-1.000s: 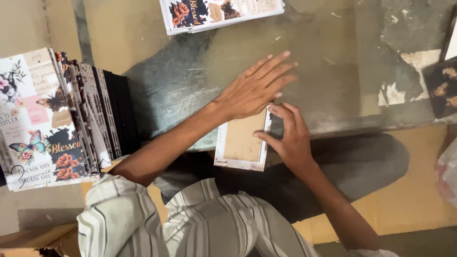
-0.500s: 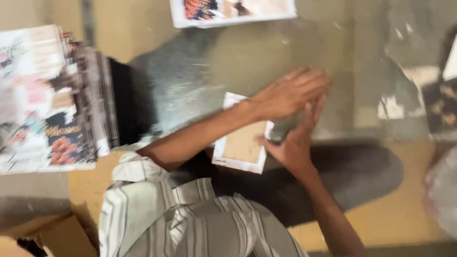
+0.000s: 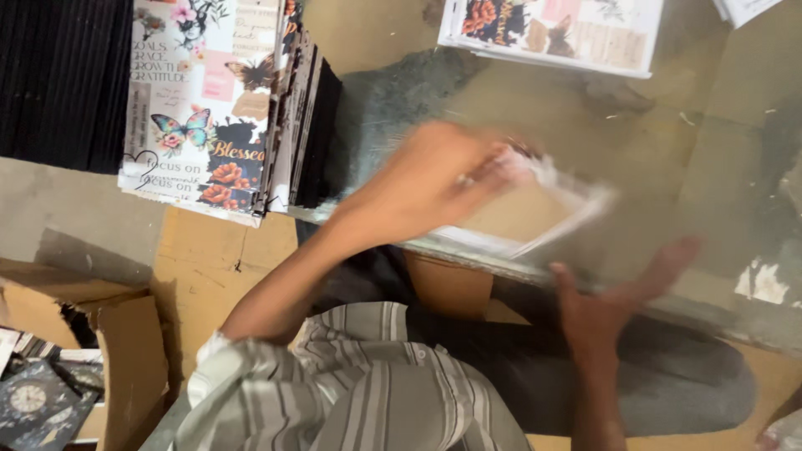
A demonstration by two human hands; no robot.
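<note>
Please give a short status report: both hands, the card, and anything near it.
Left hand grips the card, lifting it off the table, blurred. Right hand open at the table edge, holding nothing. Stack of booklets to the left, apart from the card.

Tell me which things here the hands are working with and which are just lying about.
In hand:
- left hand, lifting the blurred flat card
- right hand, open at the glass table's edge

Lying about:
- stack of butterfly-print booklets
- printed sheet at the far side
- cardboard box on the floor
</note>
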